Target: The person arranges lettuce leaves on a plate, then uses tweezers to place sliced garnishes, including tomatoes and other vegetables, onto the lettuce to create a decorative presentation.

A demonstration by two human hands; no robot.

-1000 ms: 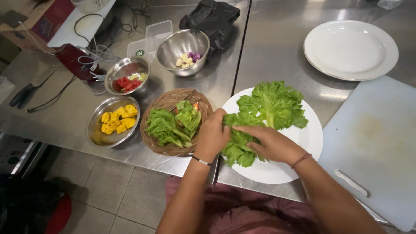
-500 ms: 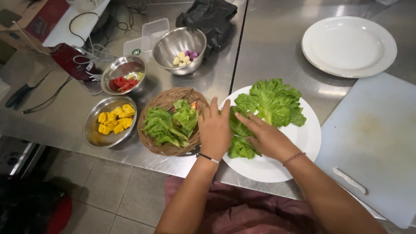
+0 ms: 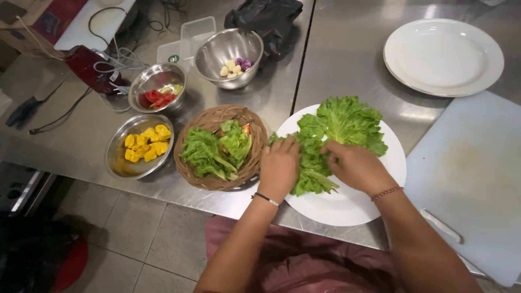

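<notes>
Head view looks down on a steel desk (image 3: 347, 59), with both hands at a white plate (image 3: 347, 203) in the centre of the frame. Lettuce leaves (image 3: 339, 127) lie on the upper half of that plate. The left hand (image 3: 279, 168) rests palm-down at the plate's left rim, fingers flat on the edge of the leaves, pressing and not gripping. The right hand (image 3: 355, 165) has its fingers curled into the leaves near the middle, seemingly pinching one; the exact grip is hidden under the fingers.

Left of the plate, just beside the left hand, sits a wicker basket (image 3: 217, 176) holding more lettuce. Further left are a metal dish of yellow pieces (image 3: 142, 147), a small metal bowl with red pieces (image 3: 157, 92), and at upper centre a larger metal bowl (image 3: 228, 49) with pale and purple bits. A second, bare white plate (image 3: 442, 57) sits at upper right, and a white cutting board (image 3: 472, 184) fills the right side.

Judging by the hands, the step is laying out and flattening leaves as a bed on the plate. Any further move calls for a light touch, since the leaves tear and spring back easily.
</notes>
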